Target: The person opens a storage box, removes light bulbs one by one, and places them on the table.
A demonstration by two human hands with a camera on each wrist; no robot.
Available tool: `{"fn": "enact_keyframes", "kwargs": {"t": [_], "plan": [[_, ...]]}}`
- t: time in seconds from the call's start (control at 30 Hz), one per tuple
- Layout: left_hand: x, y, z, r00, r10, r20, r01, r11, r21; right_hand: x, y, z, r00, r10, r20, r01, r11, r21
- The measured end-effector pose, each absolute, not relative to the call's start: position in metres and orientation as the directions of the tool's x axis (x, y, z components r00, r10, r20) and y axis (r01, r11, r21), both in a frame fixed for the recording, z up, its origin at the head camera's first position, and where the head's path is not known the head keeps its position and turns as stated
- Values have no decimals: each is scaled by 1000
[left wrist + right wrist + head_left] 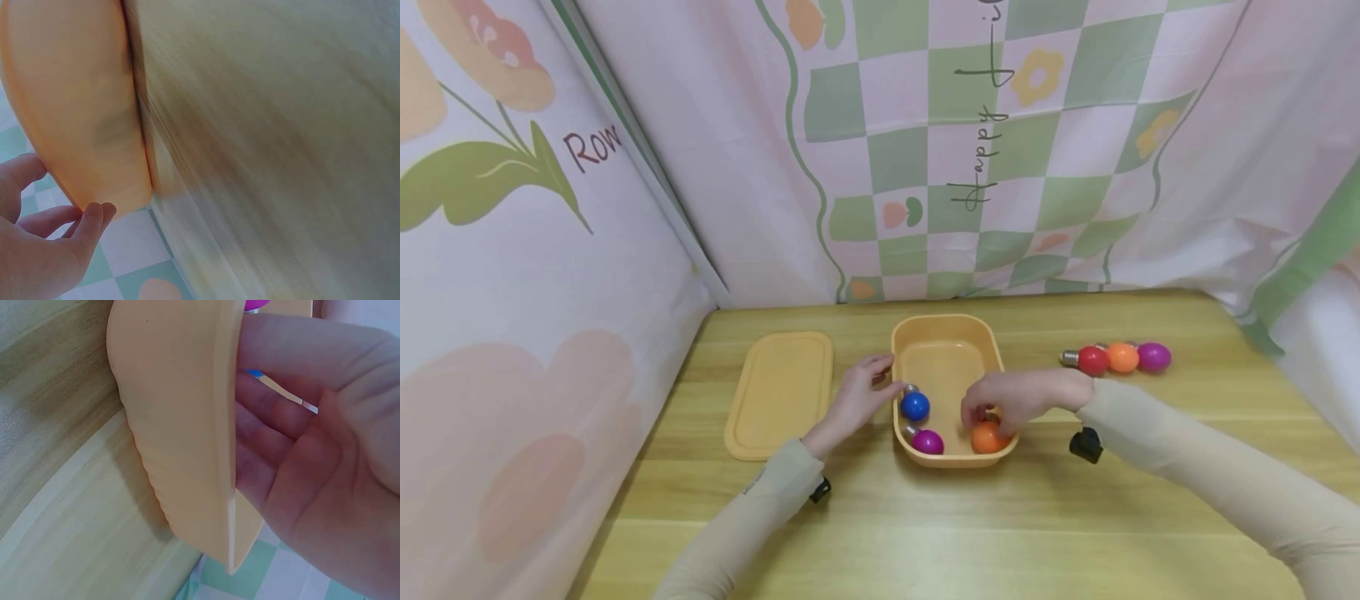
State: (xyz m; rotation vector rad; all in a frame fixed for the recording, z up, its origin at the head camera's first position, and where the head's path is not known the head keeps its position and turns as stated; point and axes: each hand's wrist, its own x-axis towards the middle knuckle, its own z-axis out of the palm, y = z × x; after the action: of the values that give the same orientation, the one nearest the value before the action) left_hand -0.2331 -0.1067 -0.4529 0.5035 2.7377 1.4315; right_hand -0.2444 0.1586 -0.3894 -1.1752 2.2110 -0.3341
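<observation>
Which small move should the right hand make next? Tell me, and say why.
Probably have the right hand release the orange bulb: it is already inside the near right corner of the box, and a red bulb lies outside on the table.

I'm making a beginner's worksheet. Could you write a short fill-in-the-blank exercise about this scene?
1. In the head view, the flat, yellow, rounded-rectangular lid lies to the ____ of the open yellow plastic box.
2. The right hand touches a round ____ bulb inside.
3. Outside the box lie exactly ____ round, coloured bulbs.

Missing words: left; orange; three.
</observation>
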Motion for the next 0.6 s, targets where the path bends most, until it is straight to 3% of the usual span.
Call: {"fn": "enact_keyframes", "kwargs": {"t": [0.3,0.6], "plan": [[-233,-107,-454,-947,288,141,280,531,800,-242,156,-390,-415,-831,-371,-694,553,-461],[-233,-107,-454,-950,286,123,264,533,804,-243,156,-396,-419,-876,-239,-736,482,-475]]}}
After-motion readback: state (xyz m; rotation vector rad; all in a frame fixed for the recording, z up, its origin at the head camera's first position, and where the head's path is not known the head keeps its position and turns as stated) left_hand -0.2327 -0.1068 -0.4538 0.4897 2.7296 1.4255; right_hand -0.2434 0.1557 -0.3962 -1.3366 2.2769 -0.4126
